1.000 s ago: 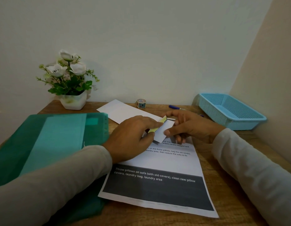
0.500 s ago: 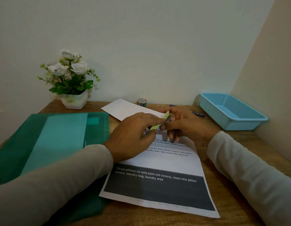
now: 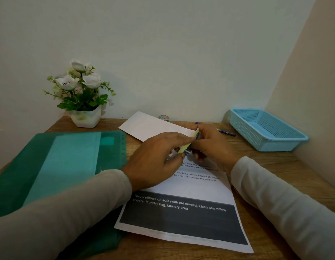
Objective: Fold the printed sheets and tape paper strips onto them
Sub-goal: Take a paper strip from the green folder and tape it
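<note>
— Both grips busy?
— Yes. My left grip (image 3: pixel 157 158) pinches the yellow strip (image 3: pixel 183 148); my right grip (image 3: pixel 213 147) has just closed onto its far edge, so taping looks near. The printed sheet (image 3: pixel 181 218) lies flat on the counter (image 3: pixel 275 166), not yet folded.

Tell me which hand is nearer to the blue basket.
Right. The right hand is left of the blue basket in the view, with a pen between them. The left hand is farther left, beyond the paper strip both hands pinch.
</note>
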Demonstrator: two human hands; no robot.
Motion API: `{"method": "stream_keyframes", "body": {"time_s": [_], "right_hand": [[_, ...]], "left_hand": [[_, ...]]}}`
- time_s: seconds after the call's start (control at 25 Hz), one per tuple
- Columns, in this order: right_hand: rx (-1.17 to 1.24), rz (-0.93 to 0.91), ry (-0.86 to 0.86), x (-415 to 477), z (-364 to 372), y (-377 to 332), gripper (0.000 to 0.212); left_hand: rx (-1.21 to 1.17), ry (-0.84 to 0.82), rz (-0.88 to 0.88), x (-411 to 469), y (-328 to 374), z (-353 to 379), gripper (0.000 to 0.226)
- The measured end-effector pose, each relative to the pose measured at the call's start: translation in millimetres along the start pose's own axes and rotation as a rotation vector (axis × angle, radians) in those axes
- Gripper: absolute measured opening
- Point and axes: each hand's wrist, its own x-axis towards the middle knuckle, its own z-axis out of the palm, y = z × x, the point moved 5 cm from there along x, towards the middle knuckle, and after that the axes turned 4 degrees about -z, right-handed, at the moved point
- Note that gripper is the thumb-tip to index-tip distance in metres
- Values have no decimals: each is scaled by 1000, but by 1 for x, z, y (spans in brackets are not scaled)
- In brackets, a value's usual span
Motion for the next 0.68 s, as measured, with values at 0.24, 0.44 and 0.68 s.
{"method": "stream_keyframes", "body": {"time_s": [0.24,0.44,0.68], "right_hand": [[-70,-139,238,-2,-30,-32,19],[0,-289,344,-8,-48,-78,17],[32,-453,251,-17,-41,-152,18]], "left_hand": [[-74,43,12,4,3,-16,57],[-66,174,-42,18,-2,-55,59],[-113,238,-129,40,7,-98,70]]}}
